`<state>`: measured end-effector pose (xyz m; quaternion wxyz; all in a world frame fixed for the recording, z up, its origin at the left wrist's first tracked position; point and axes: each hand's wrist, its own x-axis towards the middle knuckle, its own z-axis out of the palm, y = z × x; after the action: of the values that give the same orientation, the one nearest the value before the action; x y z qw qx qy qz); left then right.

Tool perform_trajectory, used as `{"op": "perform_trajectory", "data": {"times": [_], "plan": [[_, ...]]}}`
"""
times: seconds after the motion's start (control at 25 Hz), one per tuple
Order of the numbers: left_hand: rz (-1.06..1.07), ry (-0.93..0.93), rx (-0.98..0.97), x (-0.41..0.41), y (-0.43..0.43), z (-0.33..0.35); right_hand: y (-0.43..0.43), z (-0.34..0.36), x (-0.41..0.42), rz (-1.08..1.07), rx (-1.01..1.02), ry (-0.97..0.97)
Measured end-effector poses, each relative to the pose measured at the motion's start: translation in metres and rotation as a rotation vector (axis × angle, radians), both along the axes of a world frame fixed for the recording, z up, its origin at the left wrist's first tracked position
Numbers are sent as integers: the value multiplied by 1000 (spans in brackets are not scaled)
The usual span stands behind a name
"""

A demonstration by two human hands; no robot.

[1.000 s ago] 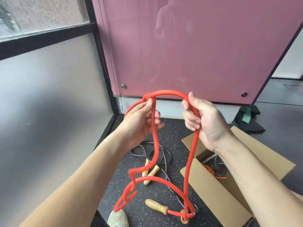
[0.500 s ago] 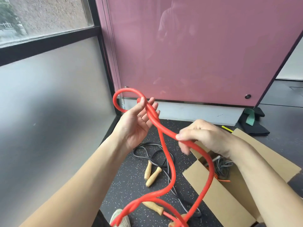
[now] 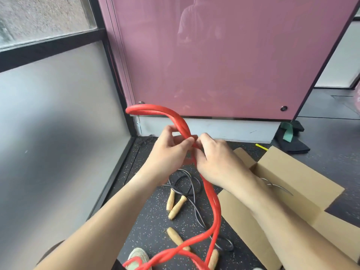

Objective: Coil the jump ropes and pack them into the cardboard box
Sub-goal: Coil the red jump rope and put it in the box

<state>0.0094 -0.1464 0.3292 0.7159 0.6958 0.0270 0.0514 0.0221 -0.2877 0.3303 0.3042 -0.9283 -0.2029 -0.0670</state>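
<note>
A thick red jump rope loops up above my hands and hangs in doubled strands down to the floor. My left hand and my right hand meet at chest height, both pinching the red rope where its strands cross. On the floor below lies a black jump rope with wooden handles, loosely tangled. An open cardboard box stands at the right, partly behind my right forearm, with a grey rope showing inside.
A pink panel and a frosted glass wall close off the corner ahead and to the left. A shoe shows at the bottom edge. Black cloth with a green strap lies on the speckled floor at the far right.
My right hand has risen from the hanging strand to meet my left hand at the crossing. The upper loop has grown and leans left.
</note>
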Motion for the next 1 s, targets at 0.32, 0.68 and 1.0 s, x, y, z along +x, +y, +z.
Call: {"op": "perform_trajectory", "data": {"times": [0.32, 0.68, 1.0], "plan": [[104, -146, -96, 21, 17, 0, -20, 17, 23, -197, 448, -276], [649, -224, 578, 27, 122, -3, -98, 37, 35, -513, 437, -293], [34, 30, 33, 19, 34, -4, -17, 36, 11, -49, 1233, 251]]}}
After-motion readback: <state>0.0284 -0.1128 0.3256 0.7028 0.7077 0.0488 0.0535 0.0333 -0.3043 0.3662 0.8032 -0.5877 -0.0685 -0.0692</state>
